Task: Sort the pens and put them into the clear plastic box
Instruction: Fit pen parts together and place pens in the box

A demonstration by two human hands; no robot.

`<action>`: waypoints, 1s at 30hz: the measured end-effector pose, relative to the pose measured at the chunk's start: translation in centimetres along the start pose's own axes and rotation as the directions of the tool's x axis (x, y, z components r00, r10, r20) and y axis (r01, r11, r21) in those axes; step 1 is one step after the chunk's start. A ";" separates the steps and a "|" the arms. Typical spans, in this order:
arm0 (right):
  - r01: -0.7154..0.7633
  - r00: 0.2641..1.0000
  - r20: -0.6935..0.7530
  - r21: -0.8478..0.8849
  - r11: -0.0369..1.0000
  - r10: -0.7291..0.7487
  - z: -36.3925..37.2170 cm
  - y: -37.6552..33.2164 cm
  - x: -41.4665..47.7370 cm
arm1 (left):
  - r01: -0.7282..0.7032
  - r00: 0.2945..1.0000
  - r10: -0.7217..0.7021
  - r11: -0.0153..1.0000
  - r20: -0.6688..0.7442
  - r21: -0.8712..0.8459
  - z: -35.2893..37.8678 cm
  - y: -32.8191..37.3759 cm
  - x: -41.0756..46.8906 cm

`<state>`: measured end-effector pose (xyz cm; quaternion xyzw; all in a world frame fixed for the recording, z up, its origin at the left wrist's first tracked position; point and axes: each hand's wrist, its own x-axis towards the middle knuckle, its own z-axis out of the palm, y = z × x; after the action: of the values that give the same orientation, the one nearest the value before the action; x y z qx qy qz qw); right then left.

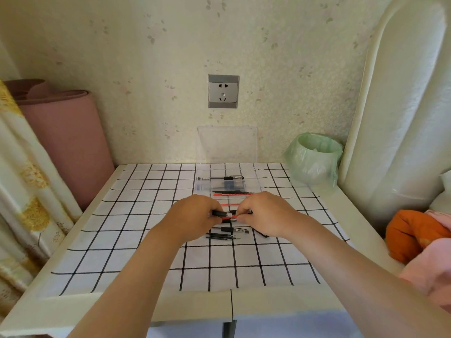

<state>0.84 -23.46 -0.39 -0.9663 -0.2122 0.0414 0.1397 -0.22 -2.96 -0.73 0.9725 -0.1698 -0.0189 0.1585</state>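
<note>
We were sorting: our left hand [195, 213] and right hand [266, 213] pinched 2 pens [229, 217]; next, they needed putting in the clear box [255, 181].

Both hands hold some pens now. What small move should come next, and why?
Probably carry the red and black pens that the left hand and right hand pinch forward into the open clear plastic box, which already holds similar pens.

No legible text or labels anywhere.
</note>
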 end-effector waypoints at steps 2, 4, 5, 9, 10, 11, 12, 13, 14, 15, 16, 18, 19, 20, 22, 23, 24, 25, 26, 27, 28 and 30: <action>-0.011 1.000 0.021 -0.029 1.000 0.012 -0.3 0.4 -0.1 | 0.029 0.999 -0.030 0.999 0.031 0.022 0.1 -0.3 -0.1; -0.032 0.999 0.029 -0.063 0.998 0.033 -0.4 1.0 -0.3 | 0.049 0.996 -0.052 0.998 0.078 0.039 0.3 -0.5 -0.2; -0.043 0.998 0.037 -0.075 0.996 0.046 -0.4 1.3 -0.4 | 0.053 0.993 -0.057 0.998 0.106 0.041 0.4 -0.5 -0.2; -0.061 0.994 0.088 -0.065 0.996 0.067 -0.1 1.6 -0.9 | 0.010 0.983 -0.026 0.996 0.184 0.089 1.0 -0.1 -0.4; -0.064 0.993 0.095 -0.065 0.996 0.070 0.0 1.7 -1.0 | 0.002 0.980 -0.022 0.995 0.196 0.101 1.1 0.0 -0.5; -0.066 0.992 0.104 -0.070 0.995 0.073 0.1 1.8 -1.1 | -0.001 0.979 -0.022 0.994 0.204 0.111 1.2 0.0 -0.5; -0.067 0.990 0.117 -0.076 0.995 0.076 0.2 1.8 -1.2 | 0.003 0.977 -0.027 0.993 0.209 0.117 1.3 0.0 -0.5; -0.065 0.989 0.129 -0.078 0.995 0.075 0.3 2.0 -1.3 | 0.009 0.977 -0.034 0.993 0.212 0.118 1.4 0.0 -0.6; -0.066 0.988 0.137 -0.072 0.995 0.075 0.5 2.1 -1.4 | 0.013 0.977 -0.038 0.993 0.209 0.117 1.5 -0.1 -0.6; -0.067 0.987 0.141 -0.060 0.996 0.075 0.6 2.2 -1.4 | 0.014 0.979 -0.037 0.994 0.203 0.112 1.5 -0.1 -0.6; -0.067 0.987 0.141 -0.048 0.997 0.074 0.6 2.3 -1.4 | 0.012 0.981 -0.032 0.995 0.192 0.101 1.6 -0.2 -0.6; -0.065 0.988 0.139 -0.035 0.997 0.070 0.7 2.5 -1.4 | 0.014 0.986 -0.025 0.998 0.163 0.069 1.8 -0.3 -0.6; -0.067 0.987 0.143 -0.032 0.997 0.071 0.7 2.5 -1.4 | 0.015 0.989 -0.023 0.998 0.149 0.053 1.9 -0.4 -0.6; -0.070 0.986 0.148 -0.028 0.997 0.073 0.6 2.6 -1.4 | 0.012 0.990 -0.019 0.999 0.142 0.046 1.9 -0.5 -0.5; -0.080 0.987 0.143 0.001 0.997 0.079 0.5 2.6 -1.3 | 0.003 0.988 -0.013 0.998 0.151 0.064 2.2 -0.8 -0.3; -0.080 0.991 0.113 0.028 0.996 0.076 0.3 2.5 -1.2 | 0.004 0.986 -0.015 0.998 0.164 0.069 2.3 -1.0 -0.2; -0.070 0.996 0.058 0.057 0.996 0.066 0.3 2.3 -1.0 | 0.006 0.985 -0.017 0.998 0.173 0.065 2.3 -1.0 -0.2; -0.050 0.999 -0.014 0.079 0.996 0.051 0.2 2.2 -0.7 | 0.009 0.984 -0.019 0.998 0.176 0.056 2.4 -1.1 -0.1; -0.027 0.996 -0.087 0.085 0.996 0.034 0.2 2.1 -0.3 | 0.012 0.986 -0.019 0.999 0.167 0.040 2.3 -1.1 -0.1; -0.006 0.989 -0.150 0.070 0.998 0.017 0.3 2.0 0.2 | 0.017 0.989 -0.020 1.000 0.146 0.020 2.2 -1.1 -0.1; 0.011 0.980 -0.198 0.042 0.999 -0.002 0.3 1.9 0.7 | 0.022 0.994 -0.021 1.000 0.106 -0.001 2.0 -1.1 0.0; 0.030 0.972 -0.231 -0.025 0.999 -0.035 0.6 1.9 1.8 | 0.016 1.000 -0.016 1.000 -0.026 -0.016 1.9 -1.2 0.0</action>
<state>3.20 -24.24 -1.54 -0.9624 -0.2106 -0.0761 0.1537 0.05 -2.42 -2.90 0.9727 -0.1598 -0.0088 0.1680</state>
